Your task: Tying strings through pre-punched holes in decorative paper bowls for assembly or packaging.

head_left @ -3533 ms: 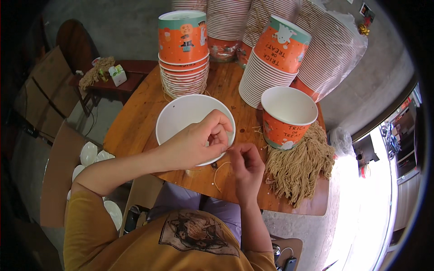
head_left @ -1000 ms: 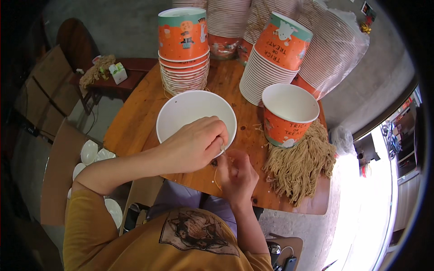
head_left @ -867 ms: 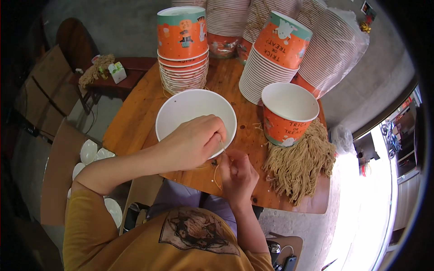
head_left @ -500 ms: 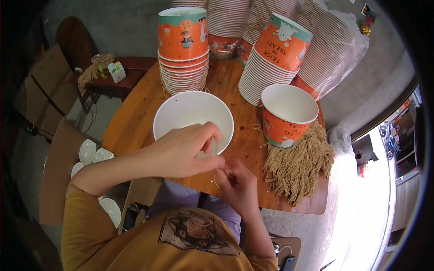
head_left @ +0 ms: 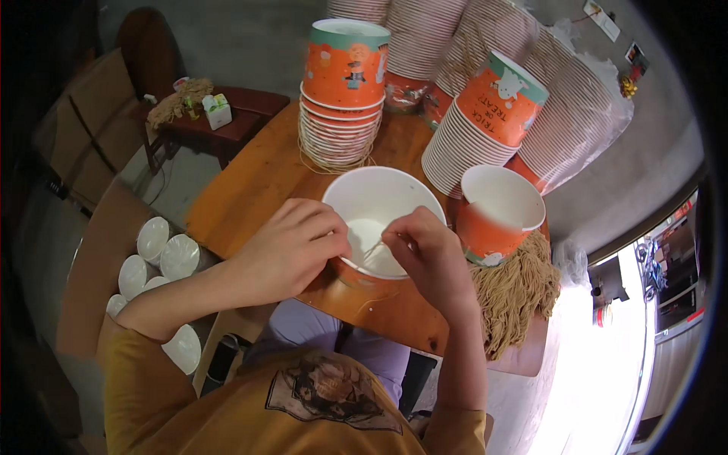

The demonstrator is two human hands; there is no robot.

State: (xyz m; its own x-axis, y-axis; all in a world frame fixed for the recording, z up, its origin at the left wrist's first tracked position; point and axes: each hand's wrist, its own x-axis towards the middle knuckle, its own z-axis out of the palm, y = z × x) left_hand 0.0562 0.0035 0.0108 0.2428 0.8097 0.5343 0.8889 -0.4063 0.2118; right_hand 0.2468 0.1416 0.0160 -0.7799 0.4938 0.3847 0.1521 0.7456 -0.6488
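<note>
A paper bucket (head_left: 379, 189), white inside and orange outside, stands on the wooden table in front of me. My left hand (head_left: 297, 246) is closed at its near left rim, the fingertips partly hidden behind the edge. Over the near right rim reaches my right hand (head_left: 431, 254), its thumb and fingers pinching a thin piece of string (head_left: 371, 252) inside the bucket. Where the string's lower end goes is too fine to make out. Just right of that hand, another orange bucket (head_left: 497, 231) rests upright, slightly tilted, against a bundle of tan twine (head_left: 516, 303).
Behind the bucket stands a stack of upturned orange buckets (head_left: 347, 72) with thin loops around its lower rims. A leaning stack (head_left: 493, 106) and plastic-wrapped stacks (head_left: 584, 114) fill the back right. White containers (head_left: 180, 256) sit low at left, near a bench (head_left: 246, 114) with a tissue box (head_left: 218, 114).
My left hand has moved from above the bucket to its near left rim. My right hand has risen from below the rim into the opening with the string. The view has shifted slightly.
</note>
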